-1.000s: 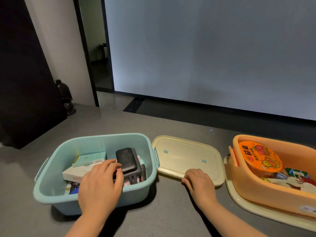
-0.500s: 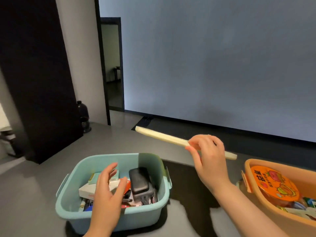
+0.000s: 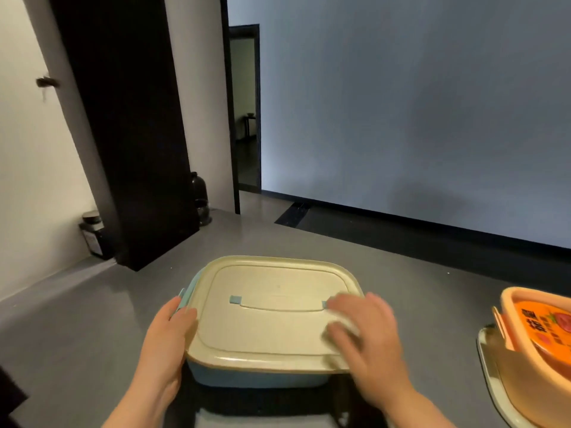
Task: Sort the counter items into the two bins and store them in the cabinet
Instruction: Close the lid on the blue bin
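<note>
A cream lid (image 3: 272, 322) with a flat blue handle now covers the light blue bin (image 3: 256, 378) on the grey counter (image 3: 92, 319); the bin's contents are hidden. My left hand (image 3: 167, 341) rests against the bin's left side at the lid's edge, thumb on the rim. My right hand (image 3: 367, 335), blurred, lies flat on the lid's right part with fingers spread. At the right edge stands the orange bin (image 3: 534, 375), uncovered, with an orange-topped round package (image 3: 553, 329) inside. It sits on its own cream lid (image 3: 491, 378).
A black pillar (image 3: 129, 134) rises at the counter's left back corner, with dark jars (image 3: 200, 199) behind it and another dark jar (image 3: 92, 233) to its left. A grey wall and an open doorway (image 3: 247, 112) lie beyond the counter.
My right hand lifted the cream lid off the counter, carried it left and set it on the blue bin. My left hand came out of the bin and moved to its left side.
</note>
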`<state>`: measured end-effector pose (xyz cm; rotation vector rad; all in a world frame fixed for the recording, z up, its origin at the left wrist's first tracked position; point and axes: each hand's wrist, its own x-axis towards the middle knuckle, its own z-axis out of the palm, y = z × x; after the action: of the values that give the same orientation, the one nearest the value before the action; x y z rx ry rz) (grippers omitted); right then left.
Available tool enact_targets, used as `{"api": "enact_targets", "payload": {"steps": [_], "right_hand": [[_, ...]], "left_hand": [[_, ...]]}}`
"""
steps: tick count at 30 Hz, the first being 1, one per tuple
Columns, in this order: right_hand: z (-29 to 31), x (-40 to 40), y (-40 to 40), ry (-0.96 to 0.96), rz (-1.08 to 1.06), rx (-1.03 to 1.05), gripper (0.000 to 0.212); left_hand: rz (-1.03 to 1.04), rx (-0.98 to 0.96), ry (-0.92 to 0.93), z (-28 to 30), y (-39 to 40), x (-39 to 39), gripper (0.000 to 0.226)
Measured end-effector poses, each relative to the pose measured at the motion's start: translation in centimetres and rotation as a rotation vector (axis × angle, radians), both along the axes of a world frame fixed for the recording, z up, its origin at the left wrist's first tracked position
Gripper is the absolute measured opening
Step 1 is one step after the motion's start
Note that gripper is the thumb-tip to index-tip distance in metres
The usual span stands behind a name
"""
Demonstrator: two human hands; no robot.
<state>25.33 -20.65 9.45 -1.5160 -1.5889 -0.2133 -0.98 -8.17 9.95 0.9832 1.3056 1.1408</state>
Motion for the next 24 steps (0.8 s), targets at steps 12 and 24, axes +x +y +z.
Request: {"api": "enact_targets", "payload": {"steps": [12, 24], "right_hand": [[3.7, 2.8, 5.4, 0.694, -0.288, -0.511, 0.033], [6.6, 3.9, 4.7, 1.311, 0.325, -0.304, 0.069]], "left_hand": [[-0.049, 0.265, 0.404, 3.6, 2.4, 0.5, 0.015], [-0.214, 0.15, -0.512, 4.9, 2.8, -1.4, 0.066]]}}
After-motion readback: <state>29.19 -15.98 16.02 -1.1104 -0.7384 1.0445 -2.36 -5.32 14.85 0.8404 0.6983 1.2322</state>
